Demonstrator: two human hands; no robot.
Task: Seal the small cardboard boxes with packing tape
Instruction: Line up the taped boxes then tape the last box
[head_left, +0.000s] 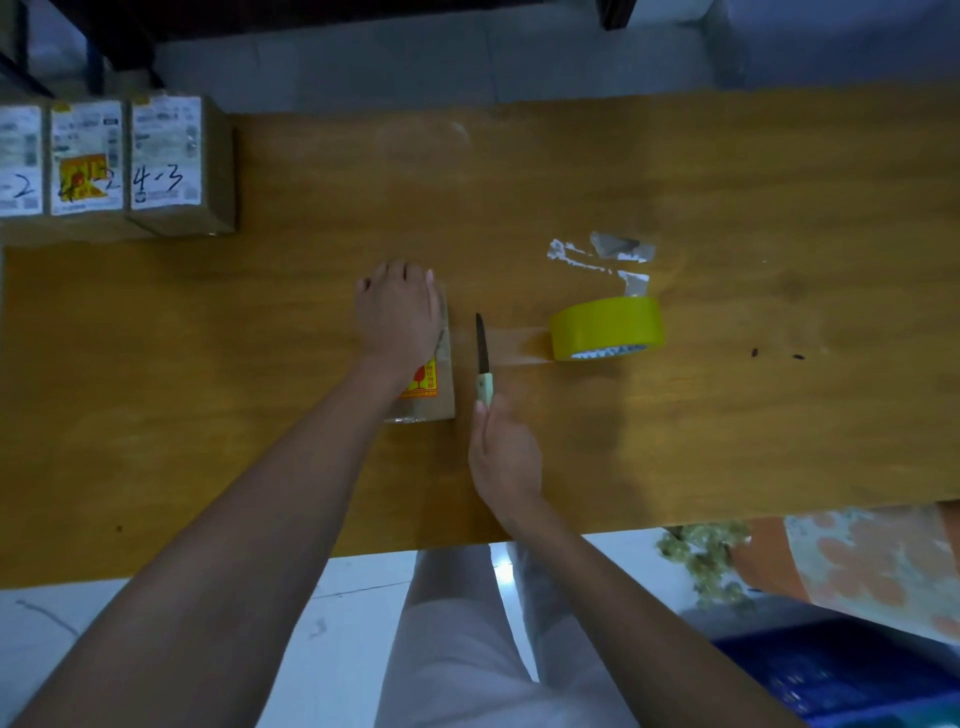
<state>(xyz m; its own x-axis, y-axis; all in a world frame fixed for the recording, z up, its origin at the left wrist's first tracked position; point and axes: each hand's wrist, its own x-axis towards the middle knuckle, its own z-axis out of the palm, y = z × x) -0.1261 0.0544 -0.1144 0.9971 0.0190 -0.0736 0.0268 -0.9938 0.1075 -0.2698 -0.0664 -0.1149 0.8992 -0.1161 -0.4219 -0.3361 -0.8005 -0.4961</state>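
Standing at the wooden table (675, 171), looking down over both forearms. My left hand (397, 312) is lying palm-down on the small cardboard box (441, 400), fingers relaxed and spread over its far end, pressing it to the tabletop; the box is sitting near the middle of the table, its red-and-yellow sticker (422, 380) showing just below my wrist. My right hand (506, 457) is gripping a small knife (484, 358) by its pale handle, fingers curled around it, the dark blade pointing away from me just right of the box. A strip of clear tape (511, 345) is running from the box's right side across the table to the yellow tape roll (607, 327), which is lying to the right, and the blade is crossing over that strip; whether it is touching the tape, I cannot tell. Beyond the roll, scraps of torn tape (602, 255) are sticking to the wood. At the far left corner, three labelled boxes (104, 161) are standing side by side, handwritten numbers on their labels. A blue crate (841, 670) is sitting on the floor at my right.
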